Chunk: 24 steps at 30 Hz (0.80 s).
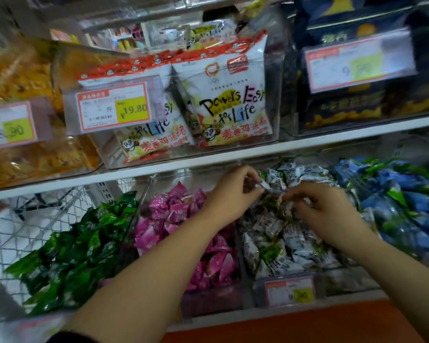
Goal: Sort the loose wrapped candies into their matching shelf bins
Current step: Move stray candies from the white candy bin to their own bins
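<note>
Your left hand pinches a white candy, your right hand's hold I cannot tell: match wrappers before dropping into the white bin.

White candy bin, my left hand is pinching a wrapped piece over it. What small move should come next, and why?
Probably just let go. The left hand pinches a white-wrapped candy right above the white candies, and its wrapper looks like theirs, not like the pink candies beside them. So it seems to be over its matching bin already.
</note>
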Available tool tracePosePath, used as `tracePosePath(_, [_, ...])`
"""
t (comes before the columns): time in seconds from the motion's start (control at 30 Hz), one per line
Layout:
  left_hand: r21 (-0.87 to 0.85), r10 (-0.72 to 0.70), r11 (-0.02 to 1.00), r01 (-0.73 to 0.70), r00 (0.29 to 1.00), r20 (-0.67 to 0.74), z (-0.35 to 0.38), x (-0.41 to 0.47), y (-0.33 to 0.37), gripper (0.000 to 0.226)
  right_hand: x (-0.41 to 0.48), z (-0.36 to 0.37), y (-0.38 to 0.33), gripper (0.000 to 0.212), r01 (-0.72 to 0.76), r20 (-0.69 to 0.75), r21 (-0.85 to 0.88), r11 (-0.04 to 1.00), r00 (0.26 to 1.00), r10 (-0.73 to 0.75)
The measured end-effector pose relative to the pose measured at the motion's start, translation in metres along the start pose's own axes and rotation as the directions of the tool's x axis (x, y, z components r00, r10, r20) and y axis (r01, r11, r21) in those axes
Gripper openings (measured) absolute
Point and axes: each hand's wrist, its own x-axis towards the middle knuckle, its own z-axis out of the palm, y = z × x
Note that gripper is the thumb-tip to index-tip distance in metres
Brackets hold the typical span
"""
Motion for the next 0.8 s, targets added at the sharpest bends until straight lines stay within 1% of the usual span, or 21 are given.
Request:
tracePosePath(0.07, [0.089,0.015,0.996,-0.017,1.0,0.027,0.014,0.007,0.004,0.013,-0.004,-0.007,0.006,0.029,0.011,-0.03,-0.042,0.999,0.999,-0.012])
tracePosePath(0.13, [0.176,-0.008,0.984,-0.01,0.995,0.103,0.022,0.014,0.007,0.019,-0.006,-0.012,0.01,0.029,0.008,-0.028,-0.067,0.998,1.0,-0.01])
tracePosePath(0.23, [0.38,-0.043,0.924,-0.03,0.982,0.182,0.018,0.019,0.005,0.043,-0.007,-0.016,0.016,0.026,0.002,0.026,-0.091,0.996,1.0,0.001])
tracePosePath(0.3, [0.501,-0.077,0.865,-0.041,0.974,0.213,0.011,0.018,0.0,0.052,-0.006,-0.015,0.018,0.03,0.055,0.069,-0.108,0.993,0.996,-0.048])
tracePosePath(0.37, [0.576,-0.146,0.817,-0.026,0.957,0.251,0.005,0.013,-0.005,0.055,-0.002,-0.01,0.018,0.039,0.151,0.157,-0.162,0.975,0.98,-0.125])
tracePosePath(0.43, [0.567,-0.192,0.824,-0.005,0.938,0.287,0.001,0.006,-0.008,0.054,0.004,0.0,0.016,0.045,0.265,0.269,-0.271,0.925,0.944,-0.191])
tracePosePath(0.5, [0.524,-0.179,0.852,0.0,0.94,0.29,-0.005,-0.002,-0.013,0.052,0.013,0.008,0.011,0.047,0.329,0.379,-0.376,0.866,0.908,-0.18])
tracePosePath(0.57, [0.46,-0.161,0.887,0.025,0.952,0.259,-0.017,-0.012,-0.019,0.05,0.023,0.013,0.009,0.049,0.314,0.426,-0.456,0.833,0.899,-0.105])
tracePosePath(0.67, [0.402,-0.169,0.912,0.089,0.971,0.168,-0.044,-0.035,-0.04,0.045,0.039,0.016,0.009,0.047,0.225,0.429,-0.547,0.806,0.903,0.039])
tracePosePath(0.73, [0.392,-0.215,0.904,0.171,0.974,0.071,-0.064,-0.054,-0.058,0.041,0.044,0.018,0.006,0.046,0.191,0.431,-0.575,0.795,0.897,0.096])
tracePosePath(0.8, [0.409,-0.291,0.869,0.278,0.956,-0.031,-0.082,-0.073,-0.079,0.041,0.046,0.021,-0.003,0.045,0.172,0.406,-0.578,0.798,0.909,0.098])
